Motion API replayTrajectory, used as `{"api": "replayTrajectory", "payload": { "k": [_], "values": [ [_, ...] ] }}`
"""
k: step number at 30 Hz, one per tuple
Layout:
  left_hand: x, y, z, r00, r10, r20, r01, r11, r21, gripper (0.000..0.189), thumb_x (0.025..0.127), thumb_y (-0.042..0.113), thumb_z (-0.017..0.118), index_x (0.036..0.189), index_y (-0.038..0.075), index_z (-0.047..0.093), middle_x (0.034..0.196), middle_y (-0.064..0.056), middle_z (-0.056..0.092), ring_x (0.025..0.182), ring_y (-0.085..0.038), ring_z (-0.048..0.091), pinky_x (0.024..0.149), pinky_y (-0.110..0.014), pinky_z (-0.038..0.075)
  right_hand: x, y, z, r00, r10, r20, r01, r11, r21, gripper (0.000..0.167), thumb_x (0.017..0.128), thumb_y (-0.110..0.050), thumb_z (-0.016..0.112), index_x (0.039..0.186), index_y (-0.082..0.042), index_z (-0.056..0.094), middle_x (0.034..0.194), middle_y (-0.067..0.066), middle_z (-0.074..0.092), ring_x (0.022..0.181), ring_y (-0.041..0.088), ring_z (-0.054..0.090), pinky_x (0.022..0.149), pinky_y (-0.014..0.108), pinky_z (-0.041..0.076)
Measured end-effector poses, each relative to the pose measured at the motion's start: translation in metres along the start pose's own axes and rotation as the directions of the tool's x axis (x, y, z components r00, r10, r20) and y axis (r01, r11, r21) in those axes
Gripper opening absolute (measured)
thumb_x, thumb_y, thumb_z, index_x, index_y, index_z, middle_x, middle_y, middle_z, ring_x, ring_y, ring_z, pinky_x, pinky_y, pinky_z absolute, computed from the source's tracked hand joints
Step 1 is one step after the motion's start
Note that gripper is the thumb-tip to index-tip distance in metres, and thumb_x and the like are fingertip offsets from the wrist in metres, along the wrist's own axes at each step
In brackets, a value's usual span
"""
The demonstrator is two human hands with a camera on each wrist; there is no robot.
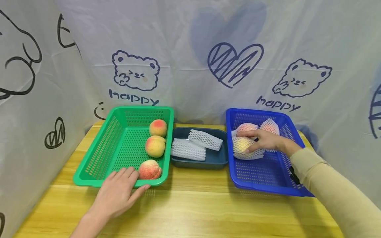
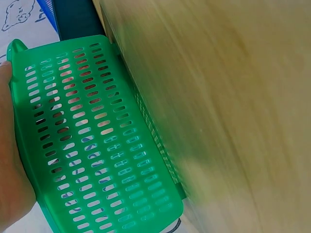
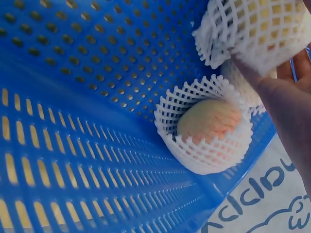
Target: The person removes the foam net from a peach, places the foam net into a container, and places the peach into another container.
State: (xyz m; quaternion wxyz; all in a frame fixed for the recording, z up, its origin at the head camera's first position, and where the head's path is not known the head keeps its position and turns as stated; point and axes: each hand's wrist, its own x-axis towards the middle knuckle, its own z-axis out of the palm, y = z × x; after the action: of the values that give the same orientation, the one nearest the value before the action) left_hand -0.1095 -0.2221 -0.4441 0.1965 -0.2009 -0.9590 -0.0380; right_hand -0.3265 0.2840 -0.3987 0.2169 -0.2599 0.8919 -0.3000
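Head view shows the left hand [image 1: 119,190] at the near rim of the green basket [image 1: 126,145], fingers bent over the edge and thumb along the outside — a grip on the rim itself, just beside the nearest peach [image 1: 149,170]. That peach, the middle peach [image 1: 155,146] and the far peach [image 1: 158,128] line the basket's right wall, and slotted floor stretches from them to the left wall. Over the blue basket [image 1: 262,175], the right hand [image 1: 262,140] has thumb and fingers moderately parted around the yellow netted peach [image 1: 242,145], near the left wall; two other netted peaches [image 1: 269,126] lie toward the far edge, with floor showing from the held one to the near rim. Right wrist view shows the thumb against the held net — whether that peach touches the floor, I cannot tell. Between the baskets, close to both, the dark teal tray [image 1: 218,157] holds two white foam nets [image 1: 189,150]; the wooden table [image 1: 190,205] runs along its near edge.
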Motion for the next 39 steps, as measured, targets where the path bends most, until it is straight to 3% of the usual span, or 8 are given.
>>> {"api": "replayTrajectory", "payload": {
  "k": [12,23,33,39],
  "values": [
    [0.0,0.0,-0.002,1.0,-0.009,0.021,0.009,1.0,0.003,0.043,0.098,0.059,0.062,0.09,0.016,0.057,0.089,0.002,0.055,0.082,-0.02,0.057,0.07,-0.038,0.048,0.007,0.008,0.006,0.999,-0.041,0.031,0.037,0.994,0.104,0.073,0.088,-0.022,0.085,0.153,-0.015,0.052,0.161,0.019,0.041,0.145,0.041,0.038,0.116,0.061,0.033],
    [0.001,0.0,-0.003,0.999,-0.016,0.034,0.016,1.0,0.005,0.044,0.098,0.059,0.062,0.093,0.015,0.06,0.092,0.0,0.06,0.085,-0.022,0.061,0.072,-0.04,0.05,0.007,0.003,0.003,1.0,0.0,-0.015,0.002,0.995,0.098,0.069,0.086,-0.025,0.086,0.148,-0.012,0.058,0.148,0.018,0.054,0.121,0.031,0.052,0.101,0.039,0.045],
    [0.003,0.003,-0.007,0.998,-0.021,0.054,0.021,1.0,-0.006,0.045,0.099,0.059,0.061,0.094,0.014,0.061,0.094,-0.002,0.062,0.088,-0.023,0.062,0.075,-0.043,0.052,-0.013,-0.011,-0.01,0.991,0.017,-0.13,-0.012,0.999,0.043,0.069,0.083,-0.024,0.088,0.146,-0.015,0.059,0.142,0.018,0.058,0.111,0.031,0.056,0.089,0.036,0.05],
    [0.002,0.002,-0.006,0.998,-0.023,0.057,0.023,1.0,-0.009,0.044,0.099,0.058,0.061,0.094,0.014,0.062,0.09,0.001,0.058,0.084,-0.021,0.059,0.074,-0.041,0.051,-0.026,-0.027,-0.02,0.986,-0.007,-0.168,0.026,0.994,0.111,0.069,0.086,-0.02,0.087,0.147,-0.014,0.057,0.133,0.016,0.063,0.106,0.031,0.058,0.084,0.036,0.054]
  ]
}}
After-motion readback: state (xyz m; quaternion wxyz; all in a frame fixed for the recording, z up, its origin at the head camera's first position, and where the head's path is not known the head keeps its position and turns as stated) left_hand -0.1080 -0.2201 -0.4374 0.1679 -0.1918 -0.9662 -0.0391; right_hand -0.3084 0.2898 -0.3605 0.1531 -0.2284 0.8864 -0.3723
